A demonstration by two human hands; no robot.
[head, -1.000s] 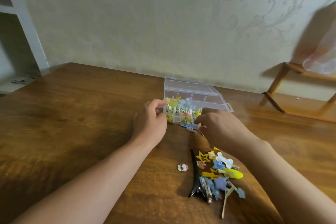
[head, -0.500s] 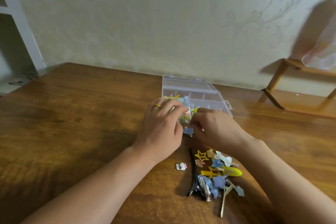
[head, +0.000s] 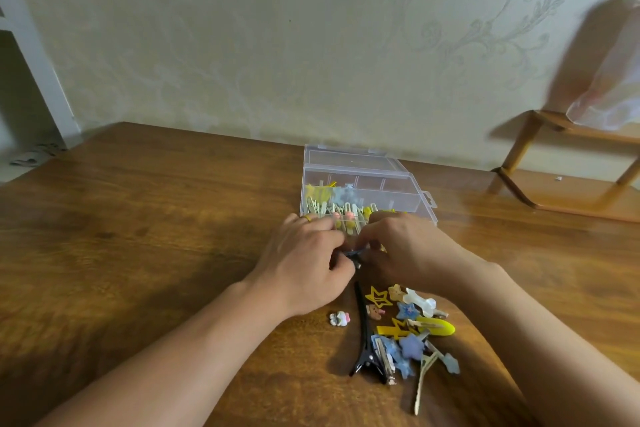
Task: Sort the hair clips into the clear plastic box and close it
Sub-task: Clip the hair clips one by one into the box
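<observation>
I sat in a home: patterned wallpaper (head: 450, 28), a wooden table (head: 138, 236), a small wooden rack (head: 526, 135) nearby.

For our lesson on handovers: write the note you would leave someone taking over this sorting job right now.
Left hand and right hand: both pinch a small dark hair clip together, just in front of the clear plastic box.
Box: open, lid laid back; the near-left compartments hold yellow, blue and pink clips.
Done: part of the sorting.
Left: put in the held clip, then the loose pile by the right forearm, including the long black clip and the small white charm clip; close the lid.
</observation>
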